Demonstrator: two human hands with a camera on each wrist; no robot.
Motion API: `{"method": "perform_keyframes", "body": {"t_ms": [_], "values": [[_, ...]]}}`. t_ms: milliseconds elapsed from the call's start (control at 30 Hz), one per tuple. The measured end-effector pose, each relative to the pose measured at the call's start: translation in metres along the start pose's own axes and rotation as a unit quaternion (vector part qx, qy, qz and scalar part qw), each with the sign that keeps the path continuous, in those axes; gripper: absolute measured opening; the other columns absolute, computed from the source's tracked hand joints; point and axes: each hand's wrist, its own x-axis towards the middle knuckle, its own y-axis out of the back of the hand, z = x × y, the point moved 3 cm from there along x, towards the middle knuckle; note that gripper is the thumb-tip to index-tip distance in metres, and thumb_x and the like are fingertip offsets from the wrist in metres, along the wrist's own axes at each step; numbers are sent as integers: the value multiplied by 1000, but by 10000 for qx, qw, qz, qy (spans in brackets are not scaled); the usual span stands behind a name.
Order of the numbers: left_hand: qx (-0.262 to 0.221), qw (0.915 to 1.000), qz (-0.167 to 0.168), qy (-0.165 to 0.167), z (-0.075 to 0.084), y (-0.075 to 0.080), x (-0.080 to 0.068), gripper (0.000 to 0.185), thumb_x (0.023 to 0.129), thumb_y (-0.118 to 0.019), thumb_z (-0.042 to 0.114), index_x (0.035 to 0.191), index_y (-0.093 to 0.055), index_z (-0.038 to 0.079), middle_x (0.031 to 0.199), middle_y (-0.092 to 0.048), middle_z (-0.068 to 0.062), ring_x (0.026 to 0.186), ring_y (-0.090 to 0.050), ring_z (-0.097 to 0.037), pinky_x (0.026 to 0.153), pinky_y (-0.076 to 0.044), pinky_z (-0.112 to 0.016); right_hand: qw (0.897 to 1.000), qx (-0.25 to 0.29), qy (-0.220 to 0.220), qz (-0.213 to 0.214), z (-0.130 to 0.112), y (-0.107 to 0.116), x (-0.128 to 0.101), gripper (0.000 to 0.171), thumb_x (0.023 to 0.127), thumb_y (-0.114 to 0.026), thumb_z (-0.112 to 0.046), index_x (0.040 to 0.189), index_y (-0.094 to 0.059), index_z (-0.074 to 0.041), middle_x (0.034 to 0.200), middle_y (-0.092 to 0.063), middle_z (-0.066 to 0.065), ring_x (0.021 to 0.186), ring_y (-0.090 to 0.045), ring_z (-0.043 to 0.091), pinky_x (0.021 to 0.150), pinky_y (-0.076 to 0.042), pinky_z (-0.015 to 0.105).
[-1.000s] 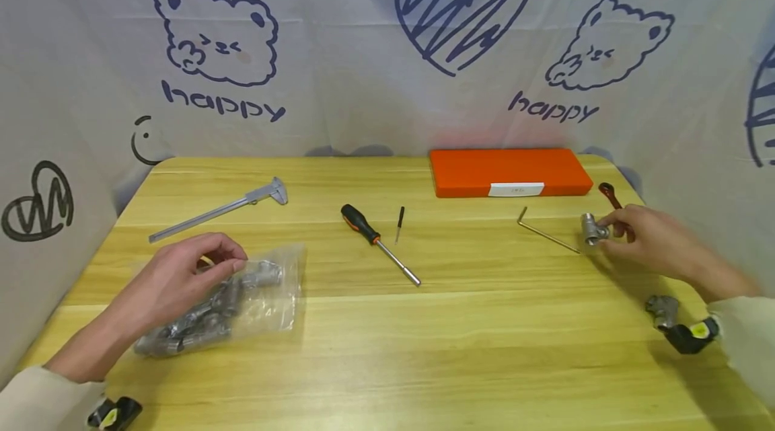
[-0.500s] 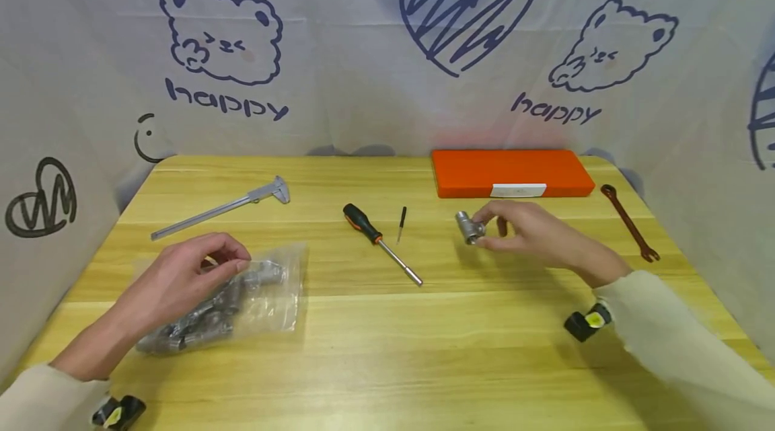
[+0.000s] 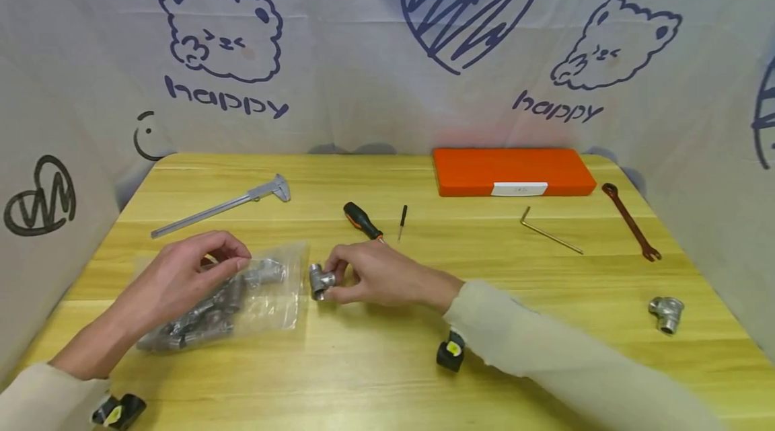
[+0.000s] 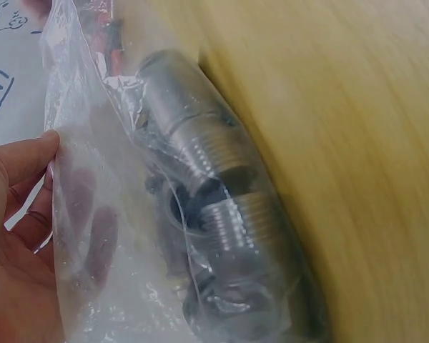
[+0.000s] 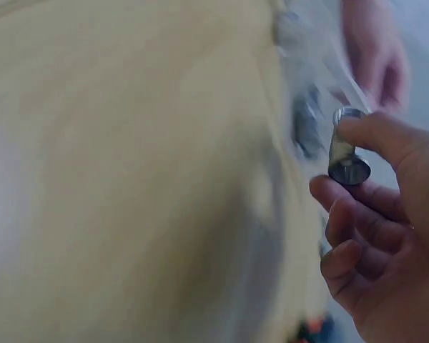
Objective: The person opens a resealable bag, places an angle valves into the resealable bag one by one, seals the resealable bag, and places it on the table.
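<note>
My left hand (image 3: 188, 280) pinches the upper edge of a clear plastic bag (image 3: 281, 306) between thumb and fingers. Several grey metal threaded fittings (image 4: 200, 143) lie inside the bag; the left wrist view shows them through the plastic. A metal tee pipe fitting (image 3: 319, 282) is held in my right hand (image 3: 381, 274), thumb and fingers pinching one branch. It hangs just right of the bag, apart from it. Beneath the right hand, most of the screwdriver (image 3: 361, 219) shaft is hidden. The right wrist view shows the same tee fitting (image 5: 349, 153) in the fingertips.
Calipers (image 3: 227, 206) lie at the back left, and a small black screwdriver (image 3: 403, 221) near the middle. An orange case (image 3: 514, 172), a hex key (image 3: 551, 230) and a reddish wrench (image 3: 631, 222) occupy the right rear. Another tee fitting (image 3: 668, 313) rests at the right.
My right hand has carried the tee fitting from the far right of the table leftward to beside the bag. The left hand stays on the bag's edge.
</note>
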Motion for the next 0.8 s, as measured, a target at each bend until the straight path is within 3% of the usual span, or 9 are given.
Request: {"method": "perform_keyframes", "body": {"t_ms": [100,233,433,467,533,633,700,800], "values": [[24,10000,6,21,0,0,-1,5,109,-71,22,110,-76,21,102,-75,8,92,-66,-3,76,-60,-25,9995,-246,182,-119,-13,-22,18,26,104,-78,-31,122,-73,-13,105,-72,-7,90,-61,8,80,-46,17],[4,10000,38,-18,0,1,-1,4,108,-72,21,108,-76,21,101,-75,8,92,-66,-3,76,-60,-24,9982,-506,282,-141,-27,-42,39,20,104,-78,-32,113,-76,-14,93,-66,-6,83,-56,7,76,-44,17],[42,10000,58,-31,0,3,1,3,107,-73,20,108,-76,20,101,-75,7,92,-66,-4,78,-60,-23,9987,-308,396,-123,-41,-58,61,36,103,-79,-32,133,-75,-13,113,-78,-5,98,-65,1,88,-50,13],[25,10000,49,-34,1,2,1,3,107,-73,19,108,-76,20,101,-76,7,92,-66,-4,78,-60,-23,9989,-221,396,-135,-41,-59,61,38,104,-78,-31,137,-74,-12,120,-78,-4,105,-67,1,93,-51,13],[22,10000,45,-29,1,2,2,3,107,-73,20,108,-76,19,101,-76,7,92,-66,-5,79,-60,-23,9994,-34,309,-135,-39,-56,59,38,105,-77,-31,138,-74,-12,111,-78,-5,95,-65,1,85,-50,14],[12,10000,38,-35,2,2,2,3,107,-73,20,107,-76,19,100,-76,7,92,-66,-5,78,-61,-23,9997,184,154,42,-31,-46,49,34,105,-76,-30,136,-75,-14,110,-77,-7,93,-64,1,84,-50,14],[6,10000,-6,-27,1,2,1,4,108,-72,21,108,-76,20,101,-76,7,92,-67,-4,78,-61,-24,9992,343,113,173,-23,-36,39,31,105,-77,-29,131,-77,-14,102,-75,-9,84,-61,2,78,-49,15],[-53,10000,-68,-13,0,1,0,5,108,-72,22,109,-76,20,102,-76,7,93,-67,-4,78,-61,-24,9983,518,141,247,-7,-15,14,28,104,-78,-29,128,-78,-13,104,-77,-10,79,-62,4,75,-51,17]]}}
